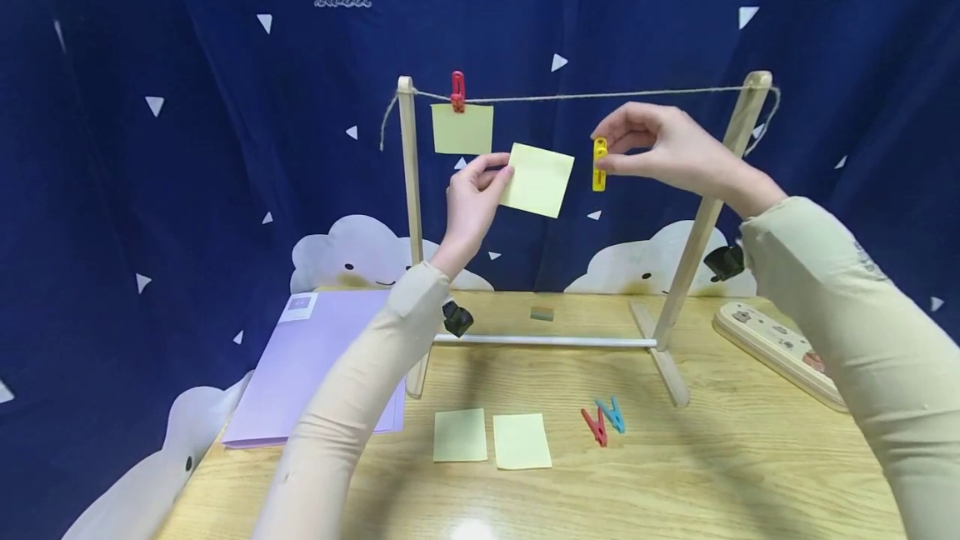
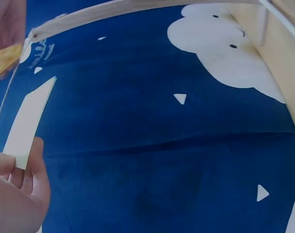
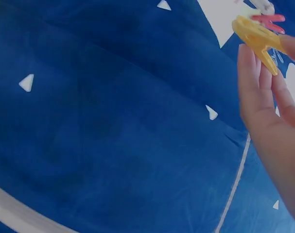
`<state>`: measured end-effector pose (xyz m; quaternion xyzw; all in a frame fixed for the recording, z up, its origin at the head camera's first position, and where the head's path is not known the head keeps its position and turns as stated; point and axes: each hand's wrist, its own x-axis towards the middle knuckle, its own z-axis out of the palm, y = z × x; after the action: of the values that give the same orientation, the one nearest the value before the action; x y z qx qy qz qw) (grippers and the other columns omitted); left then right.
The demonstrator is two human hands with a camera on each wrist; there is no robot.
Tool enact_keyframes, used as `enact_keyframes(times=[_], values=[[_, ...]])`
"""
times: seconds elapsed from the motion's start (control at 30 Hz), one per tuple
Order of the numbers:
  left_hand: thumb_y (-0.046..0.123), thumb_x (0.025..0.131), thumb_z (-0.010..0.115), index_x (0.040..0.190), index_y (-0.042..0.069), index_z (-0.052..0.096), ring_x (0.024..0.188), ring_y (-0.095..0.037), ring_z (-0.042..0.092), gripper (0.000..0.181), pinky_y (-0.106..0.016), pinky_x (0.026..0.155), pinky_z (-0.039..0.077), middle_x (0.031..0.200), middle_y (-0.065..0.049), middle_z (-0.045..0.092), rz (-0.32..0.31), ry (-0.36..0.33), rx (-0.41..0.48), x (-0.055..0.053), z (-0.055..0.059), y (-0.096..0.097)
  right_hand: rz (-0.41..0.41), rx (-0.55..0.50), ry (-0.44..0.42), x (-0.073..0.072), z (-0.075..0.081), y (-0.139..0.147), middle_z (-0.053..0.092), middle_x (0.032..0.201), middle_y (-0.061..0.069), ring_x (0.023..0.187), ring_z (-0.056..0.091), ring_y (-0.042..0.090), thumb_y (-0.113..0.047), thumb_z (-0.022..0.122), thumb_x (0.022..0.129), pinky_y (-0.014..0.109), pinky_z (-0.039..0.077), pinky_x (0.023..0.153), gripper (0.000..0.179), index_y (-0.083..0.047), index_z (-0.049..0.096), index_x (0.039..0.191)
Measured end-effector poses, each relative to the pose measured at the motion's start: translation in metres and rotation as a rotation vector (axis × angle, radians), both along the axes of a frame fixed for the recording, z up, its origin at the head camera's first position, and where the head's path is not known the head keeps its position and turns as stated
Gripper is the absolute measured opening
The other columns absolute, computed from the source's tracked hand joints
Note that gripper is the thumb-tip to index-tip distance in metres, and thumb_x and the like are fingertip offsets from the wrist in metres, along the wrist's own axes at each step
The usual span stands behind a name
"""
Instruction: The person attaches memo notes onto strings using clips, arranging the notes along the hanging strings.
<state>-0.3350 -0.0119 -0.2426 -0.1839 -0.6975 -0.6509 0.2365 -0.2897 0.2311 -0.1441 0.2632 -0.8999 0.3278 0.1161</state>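
Between thumb and fingers, my left hand (image 1: 476,194) pinches a pale yellow sticky note (image 1: 537,180) by its left edge, tilted and just below the string (image 1: 585,97). In the left wrist view the note (image 2: 29,124) is seen almost edge-on. My right hand (image 1: 660,144) holds a yellow clothespin (image 1: 599,163) to the right of the note, apart from it. The right wrist view shows the clothespin (image 3: 259,39) between thumb and fingertips. On the string's left part, a red clothespin (image 1: 457,92) holds another yellow note (image 1: 462,130).
The string spans two wooden posts (image 1: 412,173). Two sticky notes (image 1: 460,435) lie on the table near a red clothespin (image 1: 595,426) and a blue clothespin (image 1: 611,414). A purple folder (image 1: 322,357) is at left, a patterned long case (image 1: 780,348) at right. Behind hangs a blue curtain (image 1: 187,190).
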Motion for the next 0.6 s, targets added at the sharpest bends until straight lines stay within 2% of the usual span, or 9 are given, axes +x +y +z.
enact_keyframes(times=[0.07, 0.2, 0.27, 0.33, 0.47, 0.6], values=[[0.013, 0.095, 0.066, 0.113, 0.001, 0.07, 0.096, -0.019, 0.073, 0.021, -0.014, 0.073, 0.05, 0.105, -0.019, 0.075, 0.016, 0.0, 0.017, 0.0, 0.003, 0.0, -0.007, -0.036, -0.004, -0.001, 0.01, -0.002, 0.069, 0.098, -0.012, 0.087, 0.067, 0.003, -0.022, 0.074, 0.089, 0.006, 0.049, 0.081, 0.038, -0.009, 0.062, 0.122], [0.016, 0.095, 0.066, 0.111, 0.002, 0.071, 0.08, -0.001, 0.065, 0.021, -0.013, 0.066, 0.047, 0.104, -0.018, 0.076, 0.051, -0.005, 0.031, 0.0, 0.009, 0.001, -0.003, -0.114, 0.018, -0.006, 0.026, -0.01, 0.069, 0.1, -0.012, 0.089, 0.068, 0.005, -0.023, 0.074, 0.089, 0.007, 0.05, 0.085, 0.039, -0.01, 0.063, 0.125], [0.017, 0.095, 0.066, 0.11, 0.002, 0.07, 0.071, 0.001, 0.06, 0.021, -0.014, 0.061, 0.044, 0.102, -0.018, 0.076, 0.06, -0.004, 0.033, 0.0, 0.011, 0.002, 0.001, -0.14, 0.043, -0.009, 0.033, -0.015, 0.068, 0.101, -0.011, 0.091, 0.068, 0.005, -0.022, 0.075, 0.089, 0.009, 0.051, 0.089, 0.038, -0.011, 0.064, 0.124], [0.018, 0.096, 0.066, 0.11, 0.003, 0.07, 0.069, 0.001, 0.058, 0.021, -0.014, 0.06, 0.042, 0.102, -0.017, 0.076, 0.076, -0.002, 0.031, 0.0, 0.014, 0.003, 0.013, -0.165, 0.062, -0.013, 0.039, -0.021, 0.068, 0.103, -0.01, 0.092, 0.068, 0.005, -0.021, 0.075, 0.089, 0.013, 0.052, 0.093, 0.037, -0.011, 0.064, 0.123], [0.019, 0.096, 0.066, 0.11, 0.003, 0.071, 0.086, -0.004, 0.067, 0.022, -0.014, 0.068, 0.046, 0.109, -0.014, 0.076, 0.086, 0.005, 0.048, -0.001, 0.018, 0.004, 0.035, -0.183, 0.089, -0.018, 0.048, -0.033, 0.068, 0.108, -0.007, 0.094, 0.068, 0.005, -0.02, 0.074, 0.089, 0.017, 0.052, 0.098, 0.035, -0.01, 0.065, 0.122], [0.018, 0.096, 0.066, 0.11, 0.002, 0.071, 0.107, -0.017, 0.071, 0.022, -0.018, 0.083, 0.053, 0.115, -0.014, 0.074, 0.072, 0.015, 0.08, -0.002, 0.022, 0.004, 0.052, -0.202, 0.119, -0.022, 0.057, -0.043, 0.07, 0.108, -0.004, 0.091, 0.069, 0.006, -0.017, 0.075, 0.088, 0.013, 0.053, 0.092, 0.033, -0.008, 0.067, 0.119]])
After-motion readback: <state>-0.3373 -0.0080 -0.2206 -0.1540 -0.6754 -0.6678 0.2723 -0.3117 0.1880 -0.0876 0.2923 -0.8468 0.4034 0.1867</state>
